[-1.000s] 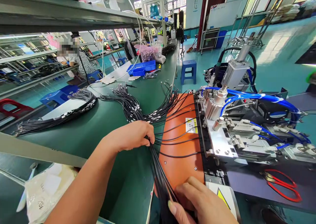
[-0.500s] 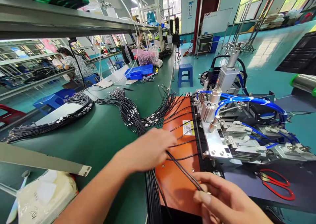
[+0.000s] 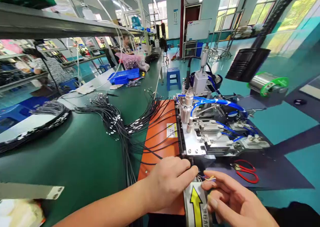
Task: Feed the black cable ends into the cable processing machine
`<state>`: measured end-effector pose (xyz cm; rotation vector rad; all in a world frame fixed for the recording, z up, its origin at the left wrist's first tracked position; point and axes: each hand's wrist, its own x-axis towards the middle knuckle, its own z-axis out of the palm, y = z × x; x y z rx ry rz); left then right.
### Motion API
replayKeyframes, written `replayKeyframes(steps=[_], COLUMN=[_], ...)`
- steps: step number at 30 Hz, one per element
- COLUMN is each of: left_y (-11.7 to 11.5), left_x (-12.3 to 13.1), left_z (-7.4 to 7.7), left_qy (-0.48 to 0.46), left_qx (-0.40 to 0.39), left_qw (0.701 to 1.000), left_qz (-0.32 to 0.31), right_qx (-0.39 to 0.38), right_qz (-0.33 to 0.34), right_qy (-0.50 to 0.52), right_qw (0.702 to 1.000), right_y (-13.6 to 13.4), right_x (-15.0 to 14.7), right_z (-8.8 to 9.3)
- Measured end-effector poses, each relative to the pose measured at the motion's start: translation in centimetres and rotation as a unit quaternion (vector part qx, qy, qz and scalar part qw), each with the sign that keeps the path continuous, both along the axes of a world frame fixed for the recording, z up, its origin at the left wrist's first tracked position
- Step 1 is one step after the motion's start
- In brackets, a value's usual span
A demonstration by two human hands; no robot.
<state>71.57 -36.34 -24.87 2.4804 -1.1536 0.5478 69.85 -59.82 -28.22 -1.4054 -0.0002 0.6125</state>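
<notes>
Head view: the right hand (image 3: 232, 197) is half-curled at coloured wire ends (image 3: 211, 178); whether it pinches them, I cannot tell. The left hand (image 3: 171, 177) closes on a black cable (image 3: 155, 153), apparently theirs, just beside the machine (image 3: 197, 140). The step looks like aligning; the next move calls for steady, untangled wires. Beyond, more cables cross the orange plate (image 3: 168, 151) from a bundle (image 3: 112, 115) on the worktop (image 3: 87, 150).

A whiteboard (image 3: 199, 29) stands beyond a stool (image 3: 173, 71) (blue).
</notes>
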Motion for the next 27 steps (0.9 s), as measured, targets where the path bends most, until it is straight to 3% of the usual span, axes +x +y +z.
replayKeyframes(steps=[9, 19, 27], left_y=[-1.0, -1.1, -1.0], left_x=[-0.2, -0.8, -0.7], left_z=[-2.3, -2.5, -3.1], left_qy=[-0.011, 0.009, 0.031], left_qx=[-0.048, -0.051, -0.050], left_qw=[0.999, 0.998, 0.998], left_qz=[0.019, 0.033, 0.026], right_qx=[-0.060, -0.081, -0.140], right_qz=[-0.043, -0.061, -0.054], right_qy=[-0.056, -0.049, -0.124], right_qw=[0.996, 0.994, 0.981], right_y=[-0.4, 0.1, 0.2], right_x=[-0.1, -0.2, -0.2], right_z=[-0.8, 0.2, -0.4])
